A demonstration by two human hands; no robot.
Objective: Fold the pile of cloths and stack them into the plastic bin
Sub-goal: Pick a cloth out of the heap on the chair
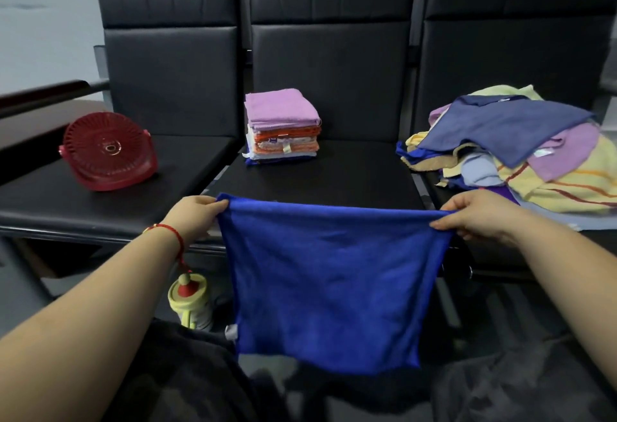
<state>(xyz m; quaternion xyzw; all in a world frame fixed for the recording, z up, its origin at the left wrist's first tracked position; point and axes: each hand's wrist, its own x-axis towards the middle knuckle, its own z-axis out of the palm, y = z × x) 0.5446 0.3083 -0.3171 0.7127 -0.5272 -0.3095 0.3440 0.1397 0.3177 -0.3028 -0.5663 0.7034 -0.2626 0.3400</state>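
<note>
Head view showed my left grip point(197, 218) and right grip point(474, 216) each pinching a top corner of the blue cloth point(327, 281), which hung flat between them, just short of the bench point(320, 174). Its taut top edge, the long axis, ran from grip to grip; the free hem pointed down. I judged a loose pinch could drop a corner and skew the fold. Beyond lay the folded stack point(283, 127); right of my grip, the unfolded pile point(521, 147). No bin showed.

place: waiting area or office | evidence: row of joined black padded seats point(327, 167)
</note>
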